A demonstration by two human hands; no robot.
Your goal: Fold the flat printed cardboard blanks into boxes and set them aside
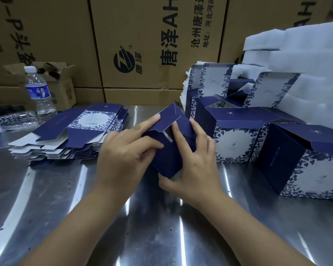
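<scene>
Both hands hold one half-folded navy box (168, 160) just above the worktop (65, 198). The left hand (123, 152) curls round the box's left side, its forefinger laid straight along the raised top flap. The right hand (197, 166) grips the right side with its thumb under the lower corner, forefinger pressing the flap. A stack of flat blanks (75, 131) lies just left of the left hand. Finished boxes (236, 143) stand right of the right hand, with white foam sheets (306, 60) behind them. A water bottle (38, 91) stands far left.
</scene>
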